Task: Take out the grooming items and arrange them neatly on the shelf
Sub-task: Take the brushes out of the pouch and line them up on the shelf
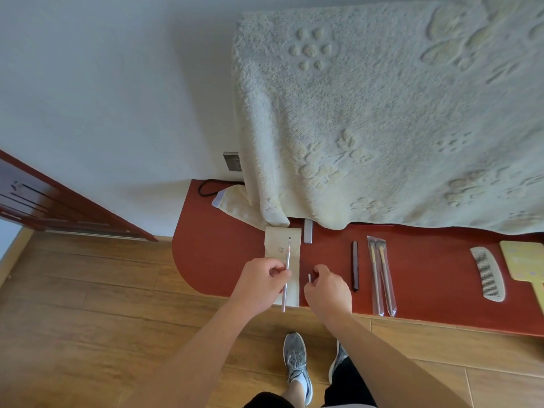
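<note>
A cream pouch (pixel 294 248) with a snap button lies flat on the red-brown shelf (pixel 217 254). My left hand (pixel 259 284) pinches a thin silver brush (pixel 287 260) above the pouch, tip pointing away from me. My right hand (pixel 326 290) holds a small silver piece (pixel 309 277) just right of the pouch. Laid out on the shelf further right are a dark slim stick (pixel 355 265), two wrapped brushes (pixel 381 275), a silver comb (pixel 487 273) and a yellow paddle-shaped item (pixel 522 260).
A thick cream blanket (pixel 382 113) hangs over the back of the shelf. A small grey bar (pixel 308 231) lies at its hem. A folded cloth (pixel 235 201) and black cord (pixel 206 187) sit back left. Wooden floor and my shoes (pixel 295 360) are below.
</note>
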The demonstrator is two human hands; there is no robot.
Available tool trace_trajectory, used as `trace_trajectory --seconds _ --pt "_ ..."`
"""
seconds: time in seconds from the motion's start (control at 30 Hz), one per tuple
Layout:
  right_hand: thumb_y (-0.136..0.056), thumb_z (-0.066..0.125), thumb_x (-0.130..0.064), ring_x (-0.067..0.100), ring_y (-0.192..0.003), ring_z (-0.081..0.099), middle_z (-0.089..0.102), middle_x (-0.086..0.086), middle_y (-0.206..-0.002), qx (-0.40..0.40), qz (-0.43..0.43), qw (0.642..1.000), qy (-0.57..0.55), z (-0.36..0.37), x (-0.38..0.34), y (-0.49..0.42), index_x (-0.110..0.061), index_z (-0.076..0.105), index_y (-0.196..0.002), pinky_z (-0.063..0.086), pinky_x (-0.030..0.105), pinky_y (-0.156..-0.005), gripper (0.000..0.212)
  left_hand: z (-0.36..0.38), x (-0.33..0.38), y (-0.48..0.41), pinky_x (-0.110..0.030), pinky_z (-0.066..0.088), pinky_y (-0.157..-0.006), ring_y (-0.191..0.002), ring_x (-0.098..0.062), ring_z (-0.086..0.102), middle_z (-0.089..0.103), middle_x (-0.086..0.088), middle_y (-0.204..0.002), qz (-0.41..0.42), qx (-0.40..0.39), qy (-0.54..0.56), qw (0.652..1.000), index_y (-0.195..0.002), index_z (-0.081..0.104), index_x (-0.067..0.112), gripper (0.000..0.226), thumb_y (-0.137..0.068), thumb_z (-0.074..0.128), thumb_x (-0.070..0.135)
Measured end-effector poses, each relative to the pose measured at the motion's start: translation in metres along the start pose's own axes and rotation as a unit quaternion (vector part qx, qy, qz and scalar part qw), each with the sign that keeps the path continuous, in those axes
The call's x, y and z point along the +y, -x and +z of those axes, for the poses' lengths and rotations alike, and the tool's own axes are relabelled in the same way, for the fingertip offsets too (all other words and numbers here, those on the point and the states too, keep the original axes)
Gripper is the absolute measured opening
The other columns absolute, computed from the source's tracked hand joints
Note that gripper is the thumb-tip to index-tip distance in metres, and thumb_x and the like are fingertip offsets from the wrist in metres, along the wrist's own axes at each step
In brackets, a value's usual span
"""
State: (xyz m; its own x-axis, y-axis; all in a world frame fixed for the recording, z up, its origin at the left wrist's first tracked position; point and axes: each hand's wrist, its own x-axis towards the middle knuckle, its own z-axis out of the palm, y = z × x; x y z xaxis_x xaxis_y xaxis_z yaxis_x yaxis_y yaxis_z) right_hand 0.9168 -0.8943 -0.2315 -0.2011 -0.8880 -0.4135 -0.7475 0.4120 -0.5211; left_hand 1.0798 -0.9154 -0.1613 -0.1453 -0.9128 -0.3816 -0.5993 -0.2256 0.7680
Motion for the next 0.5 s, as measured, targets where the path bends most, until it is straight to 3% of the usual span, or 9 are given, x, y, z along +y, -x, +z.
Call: trace_trajectory --seconds 0.3,0.5 --pt "-0.094 0.056 -0.026 0.003 -0.075 0.059 0.06 -0.016 -0.086 -0.004 -0.003 0.999 -0.039 -0.03 0.023 0.005 -0.022 0.056 -0.132 0.054 0.019 -0.067 0.038 0.023 0.02 -0.018 -0.035 0.061 -0.071 -0.065 -0.009 0.069 0.07 0.006 -0.073 0.0 -0.001 -0.028 1.0 -0.092 0.075 0.018 0.015 -0.094 0.064 0.028" --pt "-0.093 0.056 -0.028 0.004 -0.078 0.06 0.062 -0.015 -0.088 0.018 0.014 0.999 -0.031 -0.068 0.049 0.005 -0.024 0.059 -0.126 0.052 0.021 -0.067 0.033 0.061 0.041 -0.033 -0.038 0.062 -0.071 -0.066 -0.012 0.07 0.07 0.004 -0.077 -0.011 -0.036 -0.037 0.999 -0.092 0.073 0.02 0.012 -0.093 0.067 0.03"
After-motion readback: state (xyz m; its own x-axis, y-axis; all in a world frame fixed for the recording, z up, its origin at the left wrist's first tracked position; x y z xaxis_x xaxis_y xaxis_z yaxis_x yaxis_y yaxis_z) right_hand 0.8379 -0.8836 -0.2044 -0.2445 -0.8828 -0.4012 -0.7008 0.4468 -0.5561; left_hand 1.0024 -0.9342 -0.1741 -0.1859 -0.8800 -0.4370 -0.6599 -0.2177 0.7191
